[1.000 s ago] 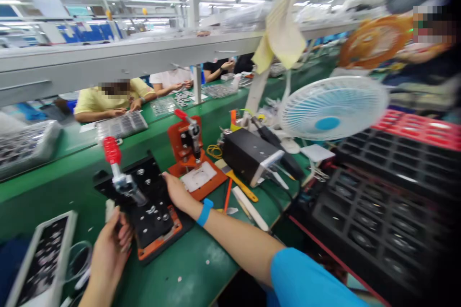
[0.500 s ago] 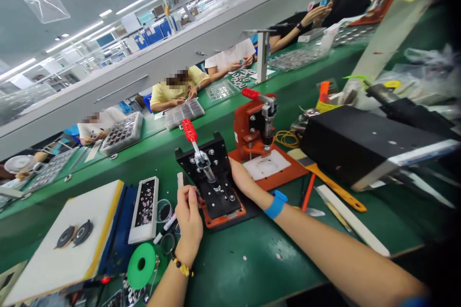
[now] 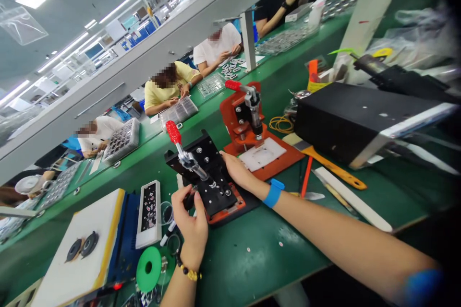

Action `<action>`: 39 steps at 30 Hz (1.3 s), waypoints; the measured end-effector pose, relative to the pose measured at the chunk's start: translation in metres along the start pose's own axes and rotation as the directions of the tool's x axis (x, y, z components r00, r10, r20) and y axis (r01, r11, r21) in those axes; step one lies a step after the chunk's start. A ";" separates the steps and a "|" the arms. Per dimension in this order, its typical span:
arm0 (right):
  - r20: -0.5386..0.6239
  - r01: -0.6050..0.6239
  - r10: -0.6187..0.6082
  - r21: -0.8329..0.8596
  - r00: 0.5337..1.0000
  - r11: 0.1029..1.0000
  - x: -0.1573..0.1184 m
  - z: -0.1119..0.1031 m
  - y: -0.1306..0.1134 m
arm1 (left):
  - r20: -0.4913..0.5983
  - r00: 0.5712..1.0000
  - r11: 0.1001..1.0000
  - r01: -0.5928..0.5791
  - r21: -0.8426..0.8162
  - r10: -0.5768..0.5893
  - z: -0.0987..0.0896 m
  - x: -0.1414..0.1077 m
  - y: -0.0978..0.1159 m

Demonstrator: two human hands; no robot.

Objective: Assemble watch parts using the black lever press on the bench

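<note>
A black clamp fixture point(image 3: 216, 187) with a red-tipped lever point(image 3: 173, 132) and an orange base plate stands on the green bench. At its left side, my left hand point(image 3: 190, 211) has its fingers curled round a dark knob. My right hand point(image 3: 236, 170) rests against the fixture's right side, its fingers mostly hidden behind the upright plate. Just behind and to the right is an orange clamp press point(image 3: 245, 110) with a red handle and a white pad point(image 3: 262, 153) on its base.
Left are a white-topped block point(image 3: 82, 240), a tray of small parts point(image 3: 149, 211) and a green spool point(image 3: 149, 268). On the right lie a black box point(image 3: 334, 120), a yellow-handled brush point(image 3: 334, 168) and a white strip point(image 3: 355, 199). People work across the bench.
The view has shifted and tilted. My left hand has turned, with the thumb now apart from the forefinger and the dark knob showing between them. My right hand stays at the fixture's side.
</note>
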State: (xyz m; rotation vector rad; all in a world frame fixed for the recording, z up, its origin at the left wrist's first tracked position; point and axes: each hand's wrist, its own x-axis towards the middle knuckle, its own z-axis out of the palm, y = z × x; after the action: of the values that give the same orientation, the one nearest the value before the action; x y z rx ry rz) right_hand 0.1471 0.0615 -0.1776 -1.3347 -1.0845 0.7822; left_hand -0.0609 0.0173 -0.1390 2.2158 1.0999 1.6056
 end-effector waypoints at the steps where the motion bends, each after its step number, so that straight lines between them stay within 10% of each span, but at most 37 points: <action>1: -0.005 -0.003 0.003 0.001 1.000 1.000 0.000 0.000 0.000 | -0.008 1.000 1.000 -0.003 -0.023 0.003 -0.001 0.000 0.002; 7: -0.010 -0.008 0.008 0.001 1.000 1.000 0.000 0.002 -0.002 | 0.165 0.964 0.978 -0.204 -0.038 0.208 -0.005 0.000 0.016; 16: -0.008 -0.019 0.019 -0.002 1.000 1.000 -0.003 0.002 -0.006 | 0.158 0.974 0.986 -0.164 -0.019 0.165 -0.005 0.001 0.030; 22: -0.019 -0.017 0.016 -0.015 1.000 1.000 -0.003 0.002 -0.007 | 0.107 0.993 0.992 0.057 -0.116 -0.045 -0.006 0.005 0.033; 28: -0.016 -0.030 0.030 -0.013 0.999 0.999 -0.001 0.002 -0.007 | 0.212 0.913 0.885 0.396 -0.244 -0.349 -0.007 0.007 0.034; 39: 0.004 -0.044 0.045 -0.024 0.999 0.999 -0.003 0.001 -0.006 | 0.128 0.987 0.968 0.127 -0.216 -0.101 -0.006 0.007 0.028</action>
State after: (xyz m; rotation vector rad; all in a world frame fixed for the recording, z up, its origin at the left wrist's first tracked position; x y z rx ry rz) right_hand 0.1444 0.0583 -0.1719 -1.3816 -1.0734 0.8077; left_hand -0.0521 0.0005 -0.1160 2.0332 0.9460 1.4555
